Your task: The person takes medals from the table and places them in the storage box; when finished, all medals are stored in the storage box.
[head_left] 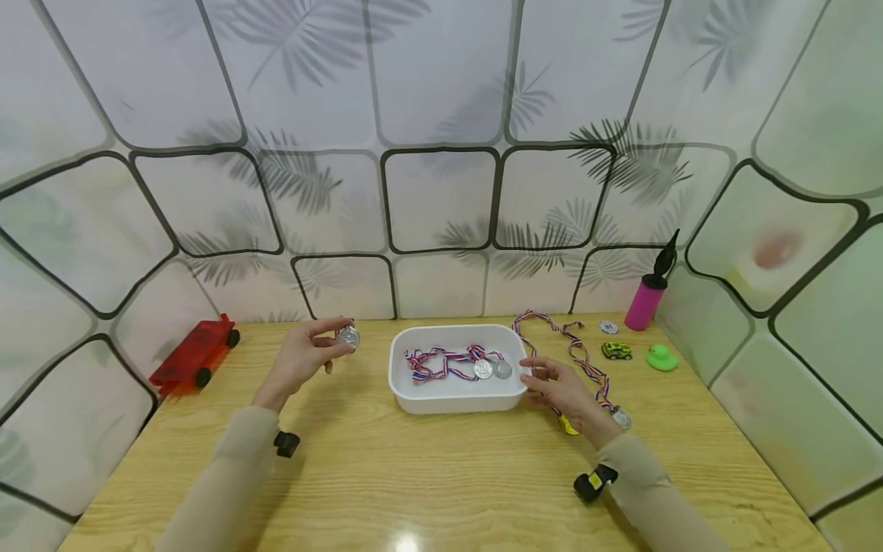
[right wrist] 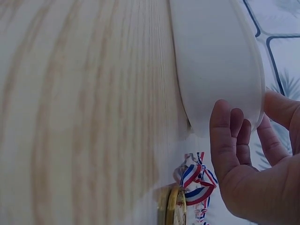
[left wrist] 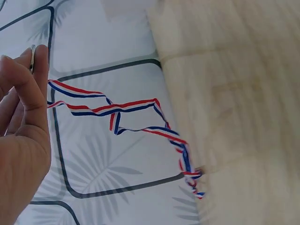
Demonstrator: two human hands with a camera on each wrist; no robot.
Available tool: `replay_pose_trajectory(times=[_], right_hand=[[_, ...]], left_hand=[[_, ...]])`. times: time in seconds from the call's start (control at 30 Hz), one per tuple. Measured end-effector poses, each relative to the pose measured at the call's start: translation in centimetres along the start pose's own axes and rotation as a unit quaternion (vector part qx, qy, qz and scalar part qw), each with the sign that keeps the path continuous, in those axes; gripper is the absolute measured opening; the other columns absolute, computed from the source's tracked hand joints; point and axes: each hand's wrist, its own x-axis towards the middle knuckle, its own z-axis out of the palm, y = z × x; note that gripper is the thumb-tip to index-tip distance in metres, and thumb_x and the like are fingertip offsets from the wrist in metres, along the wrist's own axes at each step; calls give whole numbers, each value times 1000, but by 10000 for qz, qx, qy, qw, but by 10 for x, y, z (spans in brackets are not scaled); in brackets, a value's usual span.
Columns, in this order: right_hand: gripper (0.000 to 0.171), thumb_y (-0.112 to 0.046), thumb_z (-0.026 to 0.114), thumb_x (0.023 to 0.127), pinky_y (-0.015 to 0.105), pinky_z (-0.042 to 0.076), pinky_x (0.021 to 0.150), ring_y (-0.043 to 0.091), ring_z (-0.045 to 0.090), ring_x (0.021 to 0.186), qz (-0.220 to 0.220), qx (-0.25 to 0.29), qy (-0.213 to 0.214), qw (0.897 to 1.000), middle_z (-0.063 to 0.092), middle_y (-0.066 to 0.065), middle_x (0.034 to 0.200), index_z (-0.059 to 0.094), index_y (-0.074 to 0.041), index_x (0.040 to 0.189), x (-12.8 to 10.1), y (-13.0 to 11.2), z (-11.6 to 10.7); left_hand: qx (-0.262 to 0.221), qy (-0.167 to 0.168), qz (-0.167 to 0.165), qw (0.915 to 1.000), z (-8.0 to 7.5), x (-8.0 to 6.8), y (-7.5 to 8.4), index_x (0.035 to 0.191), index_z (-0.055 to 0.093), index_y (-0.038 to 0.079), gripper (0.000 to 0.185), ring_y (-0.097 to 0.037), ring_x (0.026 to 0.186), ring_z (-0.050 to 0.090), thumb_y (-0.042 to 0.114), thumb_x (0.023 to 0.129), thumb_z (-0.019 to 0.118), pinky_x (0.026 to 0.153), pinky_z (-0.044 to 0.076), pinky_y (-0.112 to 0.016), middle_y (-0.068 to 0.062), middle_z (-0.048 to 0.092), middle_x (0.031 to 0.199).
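My left hand (head_left: 306, 354) is raised left of the white tray (head_left: 422, 402) and pinches a silver medal (head_left: 348, 336) between thumb and fingertips. In the left wrist view the medal (left wrist: 32, 58) shows edge-on, and a red, white and blue ribbon (left wrist: 122, 115) trails away from the hand (left wrist: 21, 140). The tray holds two silver medals (head_left: 492, 369) on tangled ribbons (head_left: 441, 360). My right hand (head_left: 560, 389) rests with relaxed fingers (right wrist: 225, 136) against the tray's right end (right wrist: 215, 61). A gold medal (right wrist: 173, 211) lies under that hand.
Another ribboned medal (head_left: 622, 418) lies on the wooden table (head_left: 428, 483) right of the tray. At the back right stand a pink pump (head_left: 647, 300), a green duck (head_left: 661, 357), a small toy car (head_left: 616, 350) and a badge (head_left: 608, 326). A red toy truck (head_left: 193, 356) sits at the left edge.
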Motion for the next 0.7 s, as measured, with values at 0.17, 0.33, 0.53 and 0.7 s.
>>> replay_pose_trajectory(times=[0.17, 0.33, 0.53, 0.7], right_hand=[[43, -15, 64, 95, 37, 57, 85, 17, 58, 92, 43, 7, 24, 10000, 48, 10, 110, 53, -4, 136, 0, -2, 0], [43, -15, 64, 96, 36, 57, 85, 18, 58, 92, 88, -38, 46, 9999, 49, 10, 111, 53, -4, 136, 1, -3, 0], [42, -14, 64, 96, 36, 57, 84, 18, 58, 92, 101, -57, 61, 9999, 50, 11, 111, 54, -4, 135, 1, -2, 0], [42, -14, 64, 95, 36, 57, 84, 18, 58, 92, 97, -56, 57, 9999, 50, 10, 110, 54, -4, 134, 1, -2, 0]], left_hand=[[-49, 166, 342, 9993, -4, 8, 18, 135, 58, 5, 49, -10, 55, 56, 8, 88, 72, 44, 46, -30, -27, 66, 115], [-35, 468, 662, 9967, -8, 17, 36, 135, 58, 6, 49, -11, 50, 57, 9, 89, 72, 43, 48, -28, -19, 70, 109], [-196, 716, 998, 9922, -9, 25, 49, 134, 59, 4, 49, -10, 58, 61, 9, 88, 73, 45, 49, -26, -11, 74, 104], [-355, 859, 980, 9908, -6, 29, 57, 135, 59, 6, 50, -13, 65, 65, 10, 87, 74, 47, 49, -24, 0, 73, 105]])
